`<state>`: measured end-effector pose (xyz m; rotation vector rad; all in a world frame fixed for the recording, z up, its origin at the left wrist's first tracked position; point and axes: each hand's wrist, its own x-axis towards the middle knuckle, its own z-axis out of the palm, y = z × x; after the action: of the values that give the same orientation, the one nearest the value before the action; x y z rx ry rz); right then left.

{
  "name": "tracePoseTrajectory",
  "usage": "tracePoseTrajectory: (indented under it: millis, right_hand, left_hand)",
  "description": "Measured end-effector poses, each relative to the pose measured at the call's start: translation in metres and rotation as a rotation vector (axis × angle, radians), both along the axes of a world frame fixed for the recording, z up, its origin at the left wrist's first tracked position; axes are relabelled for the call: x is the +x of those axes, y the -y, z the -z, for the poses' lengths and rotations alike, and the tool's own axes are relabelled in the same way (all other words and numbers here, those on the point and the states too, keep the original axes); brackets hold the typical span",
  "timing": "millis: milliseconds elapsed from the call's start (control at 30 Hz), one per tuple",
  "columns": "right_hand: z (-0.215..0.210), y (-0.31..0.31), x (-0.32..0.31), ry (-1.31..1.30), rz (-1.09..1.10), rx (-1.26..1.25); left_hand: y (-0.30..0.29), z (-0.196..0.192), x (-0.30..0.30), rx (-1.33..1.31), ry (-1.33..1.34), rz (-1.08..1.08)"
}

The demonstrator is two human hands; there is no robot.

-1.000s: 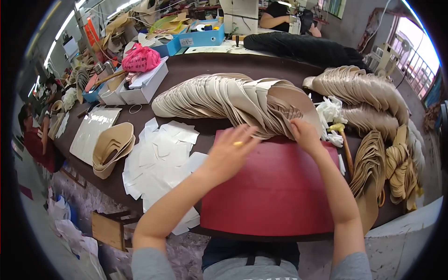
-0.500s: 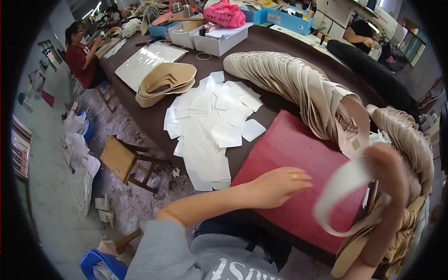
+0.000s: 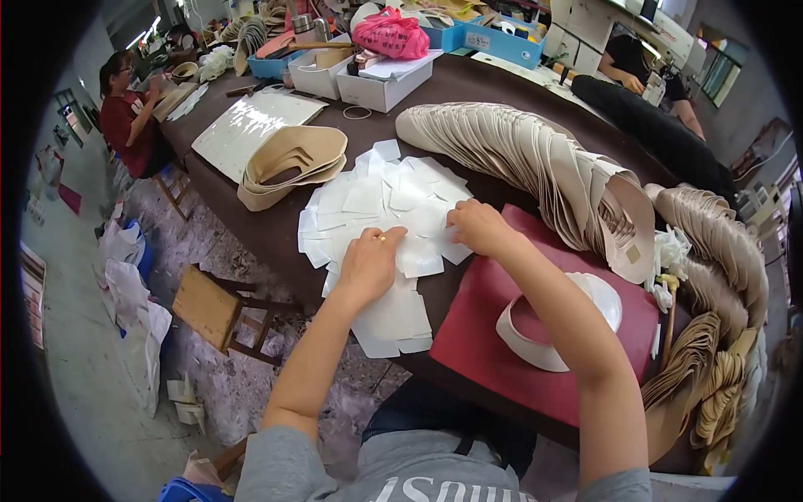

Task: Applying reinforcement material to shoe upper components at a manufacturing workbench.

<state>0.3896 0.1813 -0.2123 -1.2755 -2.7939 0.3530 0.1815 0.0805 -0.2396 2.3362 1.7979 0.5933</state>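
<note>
A heap of thin white sheet pieces is spread over the dark table. My left hand, with a ring on one finger, rests on the middle of the heap; its bent fingertips press together on a white piece. At the heap's right side my right hand pinches the edge of a white piece between thumb and fingers. The undersides of both sets of fingers are partly hidden. Under my right forearm, a curved white band lies as a loop on a red pad, touched by neither hand.
Long rows of nested beige curved pieces curve along the right. Tan curved bands and a shiny white board lie left. White boxes and a pink bag stand behind. A wooden stool is on the littered floor; co-workers sit farther off.
My right hand has let go of the white band, which now lies on the red pad, and has moved left to the heap. My left hand has moved from the pad onto the white pieces.
</note>
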Motion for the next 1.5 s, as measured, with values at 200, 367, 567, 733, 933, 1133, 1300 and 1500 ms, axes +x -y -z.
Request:
tracePoseTrajectory:
  millis: [200,367,567,733,933,1133,1300,1500]
  right_hand:
    - [-0.026,0.043,-0.012,0.01,-0.076,0.187]
    - [-0.032,0.05,0.0,-0.236,0.116,0.023]
    - [-0.045,0.0,0.009,-0.51,0.486,-0.779]
    - [-0.022,-0.012,0.018,-0.672,0.568,-1.212]
    - [-0.006,-0.008,0.005,-0.756,0.606,-1.413]
    - [-0.007,-0.001,0.004,-0.701,0.615,-1.38]
    - [-0.011,0.006,0.005,-0.677,0.573,-1.281]
    - [-0.009,0.014,-0.005,-0.571,0.544,-0.8]
  left_hand:
    - [-0.007,0.009,-0.013,0.006,-0.045,-0.055]
    - [-0.011,0.011,-0.006,0.043,-0.038,-0.074]
    - [-0.009,0.002,0.011,0.288,0.223,-0.09]
    - [0.001,-0.024,0.054,-0.049,0.777,-0.12]
    - [-0.01,-0.015,0.055,-0.385,1.123,-0.274]
    - [-0.009,-0.001,0.052,-0.377,1.205,-0.219]
    - [-0.007,-0.002,0.055,-0.47,1.395,-0.226]
    - [-0.006,-0.005,0.045,-0.588,1.601,-0.276]
